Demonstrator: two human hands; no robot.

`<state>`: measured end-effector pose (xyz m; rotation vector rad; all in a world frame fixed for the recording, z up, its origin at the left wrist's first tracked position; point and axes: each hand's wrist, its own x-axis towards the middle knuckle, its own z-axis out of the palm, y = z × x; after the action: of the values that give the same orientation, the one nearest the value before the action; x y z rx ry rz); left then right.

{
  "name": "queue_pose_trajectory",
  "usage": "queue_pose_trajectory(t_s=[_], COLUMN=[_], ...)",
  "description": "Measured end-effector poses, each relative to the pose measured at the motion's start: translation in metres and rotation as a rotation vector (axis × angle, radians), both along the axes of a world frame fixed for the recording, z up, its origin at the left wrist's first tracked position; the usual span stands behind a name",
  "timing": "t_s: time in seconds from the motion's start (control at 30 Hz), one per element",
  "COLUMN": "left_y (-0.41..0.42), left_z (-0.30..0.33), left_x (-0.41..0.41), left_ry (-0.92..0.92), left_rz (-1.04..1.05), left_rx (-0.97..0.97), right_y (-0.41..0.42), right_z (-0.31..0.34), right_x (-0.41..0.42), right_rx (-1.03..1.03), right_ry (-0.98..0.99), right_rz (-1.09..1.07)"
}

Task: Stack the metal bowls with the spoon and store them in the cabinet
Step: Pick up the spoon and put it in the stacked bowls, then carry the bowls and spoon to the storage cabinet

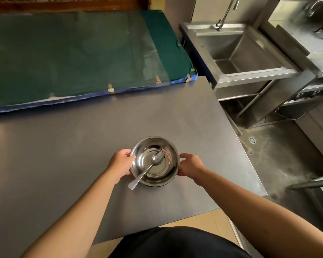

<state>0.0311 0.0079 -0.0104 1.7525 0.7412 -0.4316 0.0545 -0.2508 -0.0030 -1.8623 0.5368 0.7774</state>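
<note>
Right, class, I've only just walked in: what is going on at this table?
A person grips a stack of metal bowls from both sides, left hand on one rim edge, right hand on the other. A spoon lies inside, its handle poking over the near rim. The stack sits on the grey table; no cabinet is in view yet.

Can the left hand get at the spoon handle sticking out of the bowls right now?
Probably yes. The left hand holds the bowls' left rim, and the spoon handle juts over the near-left edge just beside it, nothing between. It would have to release its grip on the bowls first.
</note>
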Motion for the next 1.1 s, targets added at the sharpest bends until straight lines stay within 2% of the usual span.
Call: queue_pose_trajectory(t_s=[0.3, 0.53, 0.8, 1.1], left_y=[-0.06, -0.174, -0.333, -0.538], left_z=[0.064, 0.129, 0.173, 0.204], left_x=[-0.015, -0.035, -0.049, -0.05], left_ry=[-0.153, -0.274, -0.35, -0.289], left_rz=[0.054, -0.039, -0.236, -0.65], left_rx=[-0.154, -0.209, -0.303, -0.407], right_y=[-0.075, -0.196, -0.361, -0.522], right_z=[0.072, 0.144, 0.186, 0.202], right_x=[-0.001, -0.036, -0.114, -0.233], right_rx=[0.034, 0.02, 0.146, 0.174], right_ry=[-0.215, -0.318, -0.413, -0.593], right_rz=[0.088, 0.066, -0.227, -0.657])
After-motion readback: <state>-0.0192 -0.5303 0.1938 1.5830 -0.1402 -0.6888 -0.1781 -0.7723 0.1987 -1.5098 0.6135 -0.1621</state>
